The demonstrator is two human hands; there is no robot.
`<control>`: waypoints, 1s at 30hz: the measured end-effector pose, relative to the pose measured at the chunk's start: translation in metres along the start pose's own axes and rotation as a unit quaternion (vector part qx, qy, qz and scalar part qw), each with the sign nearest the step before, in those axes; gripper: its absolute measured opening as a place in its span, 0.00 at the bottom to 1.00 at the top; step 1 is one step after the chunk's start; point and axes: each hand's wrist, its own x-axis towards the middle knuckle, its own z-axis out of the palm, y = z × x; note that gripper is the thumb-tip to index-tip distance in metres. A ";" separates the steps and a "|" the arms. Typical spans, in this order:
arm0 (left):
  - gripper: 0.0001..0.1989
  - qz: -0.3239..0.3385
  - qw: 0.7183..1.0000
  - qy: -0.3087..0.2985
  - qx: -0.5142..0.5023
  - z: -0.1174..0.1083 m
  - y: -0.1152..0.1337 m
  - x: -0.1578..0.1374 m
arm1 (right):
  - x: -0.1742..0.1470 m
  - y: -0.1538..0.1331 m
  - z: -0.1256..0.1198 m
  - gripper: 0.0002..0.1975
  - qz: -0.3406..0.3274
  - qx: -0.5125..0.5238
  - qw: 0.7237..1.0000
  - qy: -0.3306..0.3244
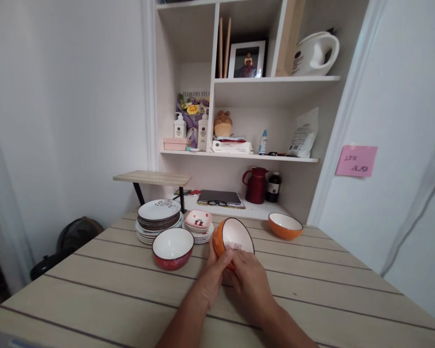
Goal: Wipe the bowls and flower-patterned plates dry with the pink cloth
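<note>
An orange bowl (238, 233) with a white inside and dark rim is tilted on its side in front of me, its opening turned to the right and toward me. My left hand (214, 269) grips its left side and lower edge, thumb near the rim. At the lower rim my right hand (247, 271) is closed on the bowl, its fingertips beside the left thumb and partly hidden. A red bowl (173, 249) with a white inside stands upright to the left. Farther right, another orange bowl (284, 226) rests upright on the wooden table (329, 290).
Behind the red bowl are stacked plates (159, 210) and small dishes with a square red-edged bowl (198, 219). A small raised stand (152, 178) is at the back left. The white shelf unit (268, 157) holds a dark red jug (256, 186), a dark bottle (273, 187) and a laptop (219, 197).
</note>
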 end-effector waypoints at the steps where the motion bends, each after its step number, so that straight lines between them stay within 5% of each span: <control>1: 0.40 0.006 1.000 0.000 0.002 0.001 0.000 0.000 | 0.000 0.001 0.001 0.16 -0.012 0.000 1.000 0.003; 7: 0.36 0.025 1.000 0.012 -0.011 0.002 0.004 0.000 | 0.000 0.002 0.001 0.17 -0.021 -0.007 0.999 -0.032; 19: 0.27 -0.047 0.997 0.046 -0.050 -0.018 0.017 0.010 | 0.009 0.029 -0.013 0.11 -0.133 -0.039 0.985 -0.107; 25: 0.33 -0.060 0.997 0.021 -0.050 -0.016 0.012 0.009 | 0.001 0.008 -0.009 0.14 -0.082 -0.056 0.989 -0.109; 30: 0.39 -0.028 0.999 -0.030 -0.022 -0.011 -0.003 0.005 | 0.000 0.002 -0.005 0.13 0.049 -0.038 0.996 -0.071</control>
